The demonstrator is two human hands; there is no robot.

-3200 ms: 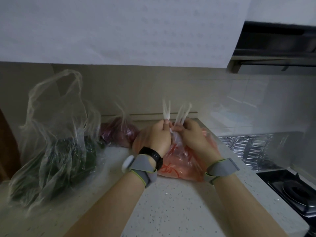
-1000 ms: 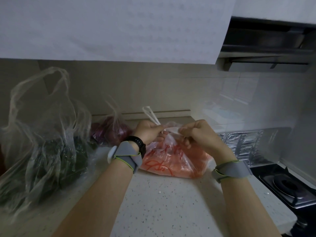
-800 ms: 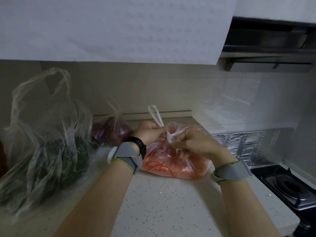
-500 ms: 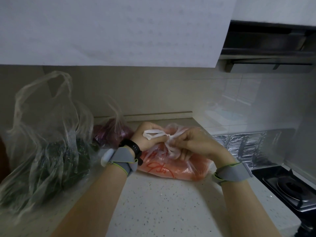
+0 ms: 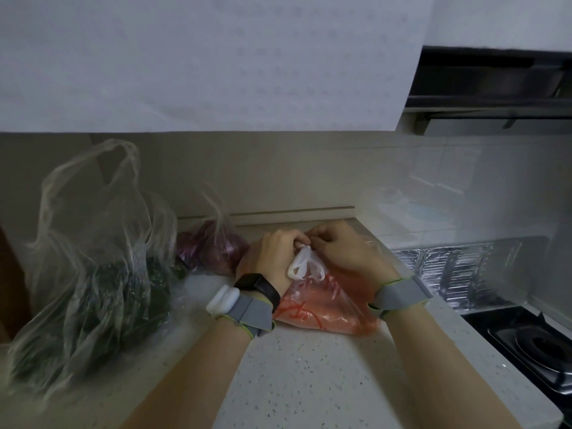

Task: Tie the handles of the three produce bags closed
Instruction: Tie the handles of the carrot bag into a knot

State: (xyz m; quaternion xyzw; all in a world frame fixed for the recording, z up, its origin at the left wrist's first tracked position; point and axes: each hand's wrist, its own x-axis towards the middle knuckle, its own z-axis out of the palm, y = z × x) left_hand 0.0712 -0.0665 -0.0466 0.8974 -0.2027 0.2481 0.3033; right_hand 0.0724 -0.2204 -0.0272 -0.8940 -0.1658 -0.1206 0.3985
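An orange-filled produce bag (image 5: 322,308) with red print lies on the speckled counter (image 5: 309,373). Its white handles (image 5: 301,264) are twisted together above it, with loops hanging toward me. My left hand (image 5: 275,252) and my right hand (image 5: 343,246) both pinch these handles from either side, knuckles close together. Behind and to the left sits a small bag of purple produce (image 5: 213,246) with its top standing up. At the far left a large clear bag of dark greens (image 5: 93,274) stands with its handles loose and open.
A gas hob (image 5: 538,345) sits at the right, beyond the counter's edge, with foil-lined splashback (image 5: 458,267) behind it. An overhead cabinet (image 5: 216,63) and range hood (image 5: 495,88) hang above. The tiled wall closes off the back.
The handles, which stuck up from my hands, have been crossed and pulled down into hanging loops. Both hands have drawn closer together over the orange bag.
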